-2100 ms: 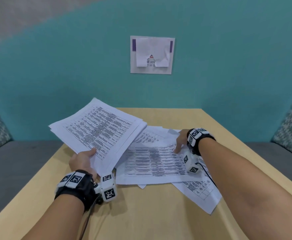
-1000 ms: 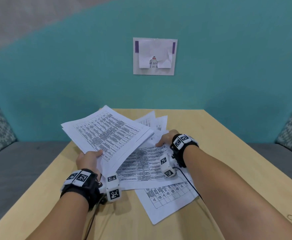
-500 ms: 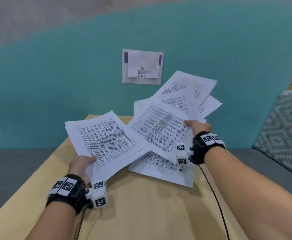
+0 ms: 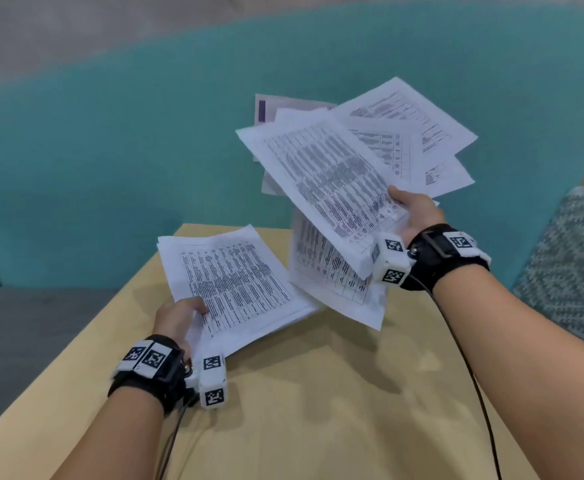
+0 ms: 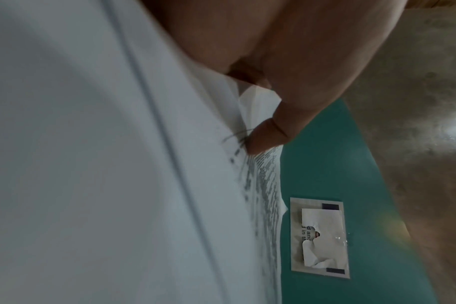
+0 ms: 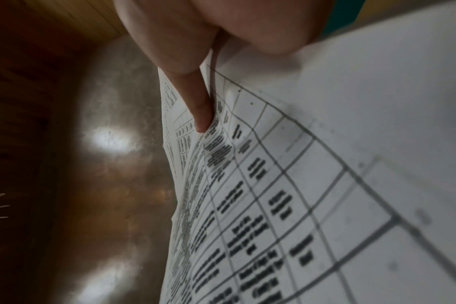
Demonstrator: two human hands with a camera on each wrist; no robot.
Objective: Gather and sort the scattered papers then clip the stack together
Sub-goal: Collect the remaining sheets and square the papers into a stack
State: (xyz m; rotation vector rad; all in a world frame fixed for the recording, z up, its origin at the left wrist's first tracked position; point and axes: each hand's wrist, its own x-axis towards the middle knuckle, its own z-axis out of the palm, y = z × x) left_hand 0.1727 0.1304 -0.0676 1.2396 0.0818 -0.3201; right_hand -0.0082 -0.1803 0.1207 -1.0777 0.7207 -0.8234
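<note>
My left hand (image 4: 179, 315) grips a squared stack of printed sheets (image 4: 230, 285) by its near left corner, held just above the wooden table (image 4: 318, 410). In the left wrist view the thumb (image 5: 268, 135) presses on the top sheet of that stack (image 5: 91, 164). My right hand (image 4: 413, 211) holds a fanned bunch of loose printed sheets (image 4: 335, 174) lifted high over the table's far right, the sheets splayed at different angles. The right wrist view shows a finger (image 6: 198, 107) between those sheets (image 6: 299, 195). No clip is in view.
A teal wall (image 4: 110, 150) rises behind the table, with a taped notice (image 4: 266, 109) partly hidden by the raised sheets. Patterned cushions (image 4: 574, 271) sit on a grey bench to the right; another cushion shows at far left. Cables run from both wrist cameras.
My right hand swept the scattered sheets together on the table, then lifted them off it and raised them up and to the right. The left stack dropped a little and turned flatter.
</note>
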